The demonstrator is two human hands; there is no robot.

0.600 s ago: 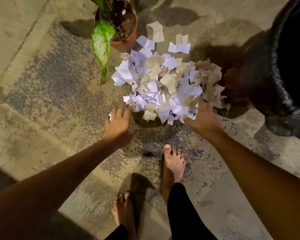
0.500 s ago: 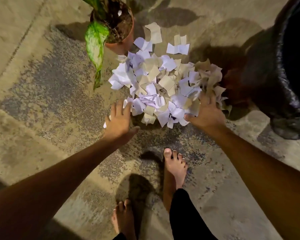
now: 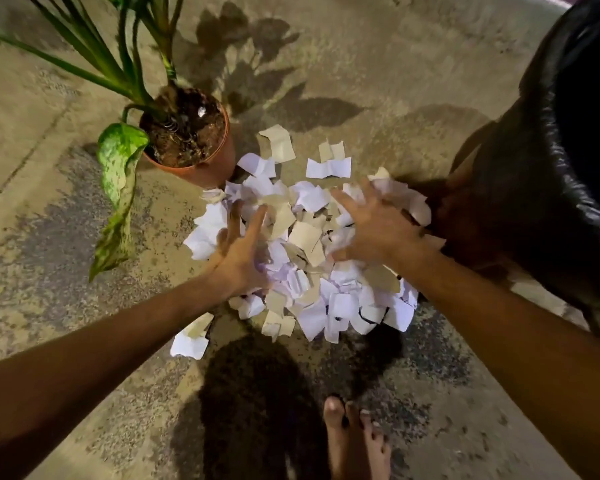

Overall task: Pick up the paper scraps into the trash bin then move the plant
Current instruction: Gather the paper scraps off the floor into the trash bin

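Paper scraps under both hands, seemingly.

Matt white and tan paper scraps; rough, mottled concrete floor; glossy black plastic bin liner; smooth terracotta-coloured pot.

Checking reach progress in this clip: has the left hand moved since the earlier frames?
Yes. The left hand went forward from the near edge of the paper scraps onto the pile, closer to the plant pot.
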